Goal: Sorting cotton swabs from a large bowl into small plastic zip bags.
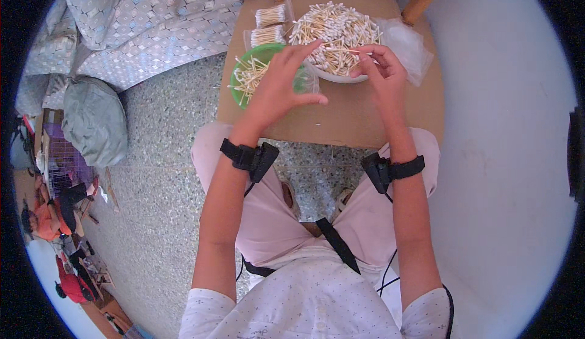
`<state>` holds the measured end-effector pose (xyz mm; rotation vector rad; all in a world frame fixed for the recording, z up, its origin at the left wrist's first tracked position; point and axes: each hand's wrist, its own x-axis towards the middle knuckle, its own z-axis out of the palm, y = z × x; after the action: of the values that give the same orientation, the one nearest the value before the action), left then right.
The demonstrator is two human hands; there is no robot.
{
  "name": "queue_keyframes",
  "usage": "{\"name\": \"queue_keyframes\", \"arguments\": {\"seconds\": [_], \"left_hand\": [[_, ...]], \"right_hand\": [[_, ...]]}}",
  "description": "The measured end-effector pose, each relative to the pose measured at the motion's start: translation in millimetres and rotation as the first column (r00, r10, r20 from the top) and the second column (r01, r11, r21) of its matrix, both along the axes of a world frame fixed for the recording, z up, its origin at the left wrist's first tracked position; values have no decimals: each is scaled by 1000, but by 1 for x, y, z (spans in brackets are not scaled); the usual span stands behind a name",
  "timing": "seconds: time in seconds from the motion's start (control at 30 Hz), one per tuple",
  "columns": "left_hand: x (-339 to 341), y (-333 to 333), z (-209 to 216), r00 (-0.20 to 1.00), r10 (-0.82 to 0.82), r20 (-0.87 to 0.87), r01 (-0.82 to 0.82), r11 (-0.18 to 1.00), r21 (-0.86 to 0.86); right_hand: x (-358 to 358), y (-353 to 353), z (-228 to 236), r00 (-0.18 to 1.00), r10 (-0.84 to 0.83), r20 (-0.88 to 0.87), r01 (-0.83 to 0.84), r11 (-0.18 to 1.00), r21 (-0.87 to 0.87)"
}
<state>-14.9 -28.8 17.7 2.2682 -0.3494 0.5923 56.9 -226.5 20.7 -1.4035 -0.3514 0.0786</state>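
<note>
My left hand (281,83) is open, thumb and fingers spread, above the right side of a green bowl (263,51) that holds loose cotton swabs (248,76). Its fingertips reach toward a white bowl (341,78) heaped with many more cotton swabs (335,25). At that bowl's near right edge, my right hand (387,77) pinches a cotton swab (348,50) between thumb and fingers. Partly behind my left hand lies a clear plastic bag (309,82); what is in it cannot be made out.
Two bagged bundles of swabs (268,35) lie behind the green bowl. Clear plastic bags (407,49) are right of the white bowl, all on a brown board (359,116). A white wall (506,126) stands at the right. Patterned cloth (158,28) and distant people are at the left.
</note>
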Motion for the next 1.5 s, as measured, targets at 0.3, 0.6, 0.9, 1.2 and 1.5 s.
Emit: {"name": "queue_keyframes", "arguments": {"seconds": [0.3,0.6,0.9,1.2,1.5], "left_hand": [[-2,5,0,955,-86,-285,93,996,10],[-2,-1,-2,975,-93,-203,103,994,39],[0,-5,3,997,31,-71,-29,999,30],[-1,-9,0,996,83,-37,-82,996,28],[-1,-14,4,995,69,75,-83,975,206]], "right_hand": [[3,-2,-16,972,236,10,-232,962,-146],[-6,12,-17,987,141,74,-120,965,-233],[-6,9,-16,993,-16,113,31,992,-126],[-19,23,-27,982,163,93,-139,964,-227],[-26,26,-21,940,211,267,-122,942,-314]]}}
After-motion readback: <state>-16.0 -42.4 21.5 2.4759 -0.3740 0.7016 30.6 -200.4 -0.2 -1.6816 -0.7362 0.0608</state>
